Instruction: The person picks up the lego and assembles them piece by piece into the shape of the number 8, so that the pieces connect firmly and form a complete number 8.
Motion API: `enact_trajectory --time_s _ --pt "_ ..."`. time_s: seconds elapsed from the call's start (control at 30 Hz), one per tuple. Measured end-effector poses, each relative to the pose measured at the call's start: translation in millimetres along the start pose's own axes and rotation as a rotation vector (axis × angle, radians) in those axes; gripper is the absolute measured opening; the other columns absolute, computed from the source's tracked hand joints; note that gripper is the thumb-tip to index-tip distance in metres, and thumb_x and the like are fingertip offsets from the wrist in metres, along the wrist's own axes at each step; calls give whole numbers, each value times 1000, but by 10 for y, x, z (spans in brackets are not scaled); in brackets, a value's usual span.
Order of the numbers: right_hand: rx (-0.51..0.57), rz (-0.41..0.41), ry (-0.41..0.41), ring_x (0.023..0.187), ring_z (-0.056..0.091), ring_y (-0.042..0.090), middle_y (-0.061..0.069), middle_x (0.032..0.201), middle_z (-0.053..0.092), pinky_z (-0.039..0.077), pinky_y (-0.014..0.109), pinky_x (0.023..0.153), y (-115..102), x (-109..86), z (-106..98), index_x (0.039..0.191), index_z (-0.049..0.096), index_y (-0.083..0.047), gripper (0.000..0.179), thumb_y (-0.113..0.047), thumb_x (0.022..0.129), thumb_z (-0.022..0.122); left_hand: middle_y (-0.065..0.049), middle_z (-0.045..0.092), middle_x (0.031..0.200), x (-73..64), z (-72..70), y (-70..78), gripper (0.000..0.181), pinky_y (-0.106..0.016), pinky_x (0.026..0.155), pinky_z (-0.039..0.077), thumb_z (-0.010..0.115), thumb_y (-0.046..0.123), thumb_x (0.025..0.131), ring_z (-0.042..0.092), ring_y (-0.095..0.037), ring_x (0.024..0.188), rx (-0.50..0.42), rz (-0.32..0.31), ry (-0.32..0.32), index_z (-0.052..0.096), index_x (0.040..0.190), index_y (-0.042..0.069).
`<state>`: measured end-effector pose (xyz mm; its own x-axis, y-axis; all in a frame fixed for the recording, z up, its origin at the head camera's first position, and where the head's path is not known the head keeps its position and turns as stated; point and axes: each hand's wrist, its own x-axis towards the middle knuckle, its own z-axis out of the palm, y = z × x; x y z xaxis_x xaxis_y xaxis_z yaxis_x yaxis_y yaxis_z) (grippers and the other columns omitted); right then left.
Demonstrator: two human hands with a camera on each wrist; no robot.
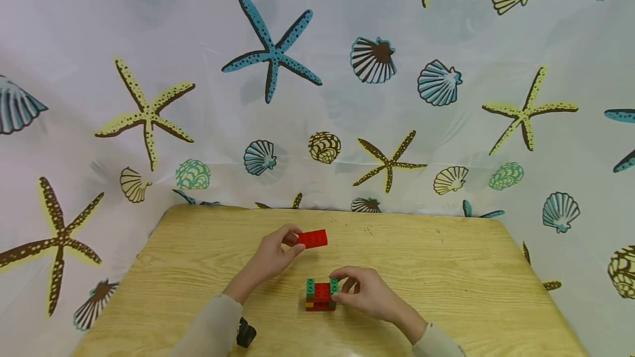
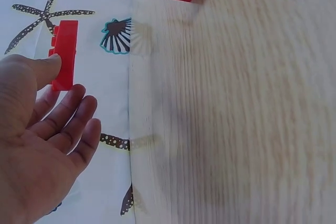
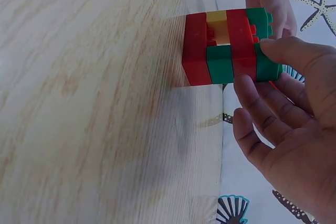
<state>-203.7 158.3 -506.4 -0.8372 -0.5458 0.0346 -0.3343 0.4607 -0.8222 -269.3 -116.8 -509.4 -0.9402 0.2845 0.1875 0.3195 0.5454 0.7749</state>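
Observation:
Between thumb and fingertips, my left hand [image 1: 276,251] pinches a red toy brick [image 1: 313,239] by its left end, held behind the stack in the head view. The left wrist view shows this red brick [image 2: 65,55] with its studs toward the thumb. A small stack of toy bricks [image 1: 322,292] stands on the table. In the right wrist view its layers are a red brick [image 3: 196,49] at the bottom, yellow and green bricks, another red one, then green on top. My right hand [image 1: 369,292] grips the top green brick [image 3: 269,62] at the stack's right side.
The light wooden table [image 1: 426,258] runs back to a white curtain [image 1: 337,114] printed with starfish and shells. A small black object [image 1: 245,333] lies beside the left sleeve, near the front of the table.

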Motion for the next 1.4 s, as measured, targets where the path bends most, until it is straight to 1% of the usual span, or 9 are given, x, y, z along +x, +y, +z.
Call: enact_trajectory --time_s 0.17,0.3,0.4,0.57,0.67,0.73,0.9,1.13,1.4 --pt "0 -3 -3 92 68 5 6 124 73 54 24 75 10 -4 2 133 70 -6 38 -23 99 76 -5 72 111 -77 -32 5 35 -29 81 55 71 23 103 68 -21 104 -5 0 -30 63 133 9" --pt "-7 -10 1 92 68 5 6 124 73 54 25 74 12 2 2 132 70 -6 38 -24 99 76 -2 72 110 -106 -50 42 34 -30 81 53 70 25 103 67 -18 103 -20 -11 -46 63 133 10" --pt "-9 -13 2 92 68 5 7 124 73 54 25 75 6 4 0 132 70 -6 38 -24 99 76 -1 72 109 -130 -67 78 35 -30 81 52 70 26 103 66 -16 101 -24 -6 -66 63 134 10" --pt "-6 -15 -2 93 69 6 7 126 73 55 27 76 0 -10 0 133 69 -6 39 -24 99 75 1 73 110 -170 -97 139 37 -29 81 52 68 29 104 67 -15 102 -9 35 -100 63 135 11" --pt "-5 -20 -2 93 69 7 7 126 73 55 27 76 1 -13 0 133 69 -6 39 -24 100 75 0 73 110 -193 -117 192 37 -27 80 52 68 31 104 68 -17 102 -10 69 -112 62 135 10" --pt "-3 -19 -2 93 69 6 7 126 73 55 27 76 0 -12 -2 133 69 -6 39 -24 100 75 0 74 110 -211 -129 237 36 -26 79 53 68 30 104 69 -17 102 -16 79 -119 63 134 10" --pt "4 -18 0 92 69 7 7 125 73 55 26 75 5 -8 -1 133 69 -6 38 -24 100 75 1 73 110 -250 -149 320 35 -26 82 53 68 29 105 67 -16 103 -36 67 -153 63 134 12" --pt "3 -26 4 92 69 7 7 124 73 55 27 75 13 -2 0 132 69 -5 38 -23 99 76 2 73 109 -278 -152 355 35 -27 84 53 68 30 104 67 -15 102 -42 53 -178 63 133 11" --pt "-1 -24 5 92 69 6 6 124 74 54 25 74 24 -2 3 132 69 -6 38 -24 99 76 3 73 108 -334 -139 379 34 -27 84 54 67 32 105 68 -17 103 -54 79 -198 63 132 12"
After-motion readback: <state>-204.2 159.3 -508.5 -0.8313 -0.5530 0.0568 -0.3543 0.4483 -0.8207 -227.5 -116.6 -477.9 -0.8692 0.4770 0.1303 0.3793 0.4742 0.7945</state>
